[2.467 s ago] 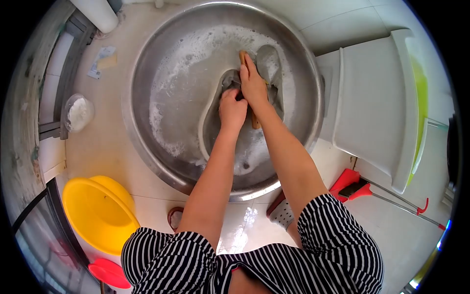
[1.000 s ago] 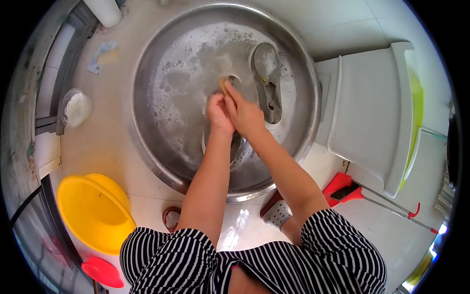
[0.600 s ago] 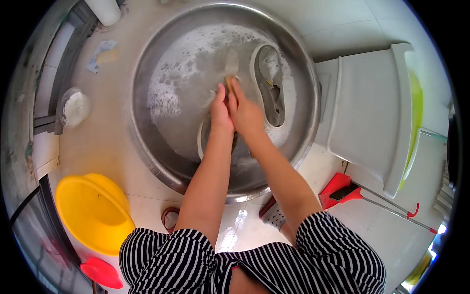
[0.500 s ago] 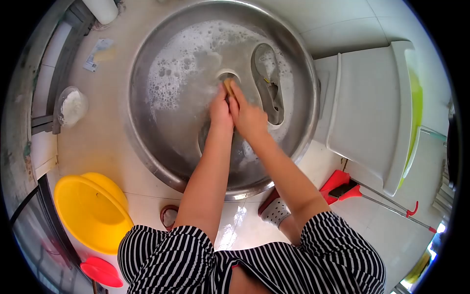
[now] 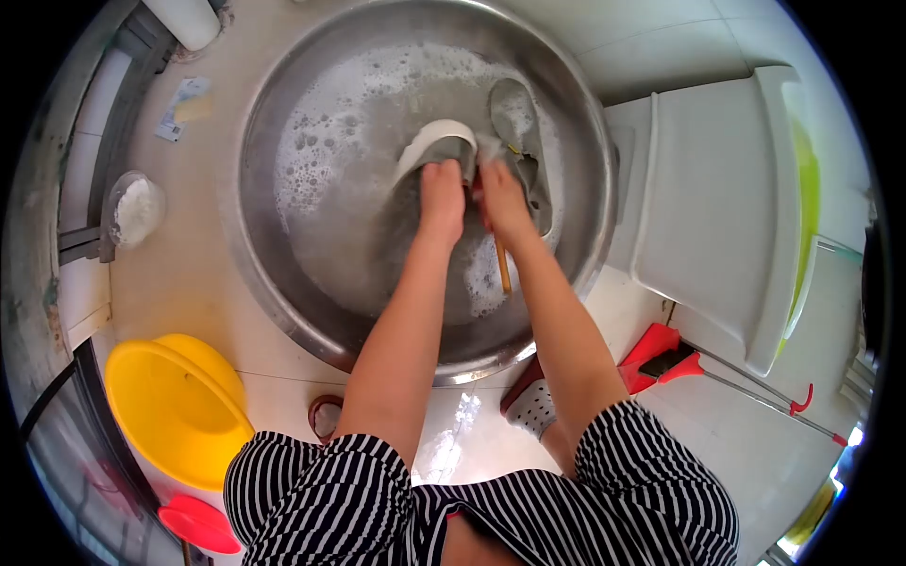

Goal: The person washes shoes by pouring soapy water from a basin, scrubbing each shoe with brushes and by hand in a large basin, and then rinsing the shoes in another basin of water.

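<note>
A large metal basin (image 5: pixel 274 292) holds cloudy, sudsy water. My left hand (image 5: pixel 442 203) is closed on a grey shoe (image 5: pixel 444 134) with a pale sole edge, its rounded end lifted out of the water. Beside it, my right hand (image 5: pixel 502 203) grips a brush (image 5: pixel 503 266) whose wooden handle sticks out toward me below the palm. The brush's head is a blur against the shoe's right side. A second grey shoe (image 5: pixel 515 106) lies in the suds at the right, partly hidden by my right hand.
On the left floor stand a yellow tub (image 5: pixel 175 401), a red basin (image 5: pixel 200 524) and a bowl of white powder (image 5: pixel 138 209). A packet (image 5: pixel 179 108) lies farther back. At right are a white cabinet-like box (image 5: pixel 703 208) and a red-headed long-handled tool (image 5: pixel 651 358).
The held shoe has come up out of the water and its pale edge now shows. My hands have moved apart slightly, and the brush handle now points toward me.
</note>
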Motion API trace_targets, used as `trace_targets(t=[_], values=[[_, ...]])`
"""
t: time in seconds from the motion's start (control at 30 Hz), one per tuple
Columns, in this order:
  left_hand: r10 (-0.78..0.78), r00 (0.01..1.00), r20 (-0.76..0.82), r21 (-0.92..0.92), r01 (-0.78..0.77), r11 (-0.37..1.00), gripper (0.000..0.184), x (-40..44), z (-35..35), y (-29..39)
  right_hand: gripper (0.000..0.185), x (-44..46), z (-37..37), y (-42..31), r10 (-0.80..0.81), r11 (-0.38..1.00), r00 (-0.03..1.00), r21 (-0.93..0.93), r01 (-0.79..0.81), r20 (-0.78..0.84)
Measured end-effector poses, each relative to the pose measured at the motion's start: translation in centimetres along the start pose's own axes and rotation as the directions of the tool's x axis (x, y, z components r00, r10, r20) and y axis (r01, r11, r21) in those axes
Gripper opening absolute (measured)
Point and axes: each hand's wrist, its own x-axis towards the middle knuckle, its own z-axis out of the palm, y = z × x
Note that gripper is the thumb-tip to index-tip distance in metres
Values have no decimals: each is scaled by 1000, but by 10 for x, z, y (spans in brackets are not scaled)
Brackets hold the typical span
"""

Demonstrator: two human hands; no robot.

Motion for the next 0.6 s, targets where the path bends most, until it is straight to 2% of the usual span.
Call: trace_targets(t=[0.1, 0.13, 0.17, 0.27, 0.33, 0.4, 0.43, 0.47, 0.53, 0.57, 0.6], values=[[0, 999, 36, 248, -8, 969, 25, 7, -9, 0, 42, 45, 15, 1, -67, 997, 998, -36, 68, 2], [-18, 1000, 23, 325, 10, 946, 27, 11, -16, 7, 42, 46, 25, 6, -354, 918, 923, -241, 314, -148], [-54, 999, 1, 294, 52, 954, 22, 14, -19, 14, 43, 47, 35, 5, -632, 739, 743, -462, 490, -223], [-12, 1000, 26, 234, 6, 972, 24, 16, -22, 17, 44, -26, 42, 0, -571, 780, 802, -420, 464, -175], [-18, 997, 76, 234, 0, 972, 27, 15, -25, 5, 45, -25, 31, -11, -517, 798, 841, -445, 406, -159], [128, 980, 153, 472, -186, 861, 30, 27, -27, -17, 45, 14, 20, -32, -490, 760, 860, -553, 342, -141], [-129, 980, 153, 659, -3, 752, 33, 15, -22, 7, 43, 39, 21, -35, -584, 704, 798, -582, 408, -147], [128, 981, 148, 676, -195, 710, 35, 16, -24, -14, 43, 40, 26, -39, -584, 700, 801, -581, 415, -131], [282, 937, 207, 477, -348, 807, 35, 26, -30, -23, 42, 36, 29, -55, -565, 664, 819, -646, 376, -103], [289, 937, 198, 468, -349, 812, 35, 30, -34, -23, 43, 16, 33, -54, -540, 639, 839, -683, 354, -70], [102, 970, 221, 436, -192, 879, 33, 33, -42, -22, 43, -8, 35, -46, -542, 630, 838, -691, 355, -64]])
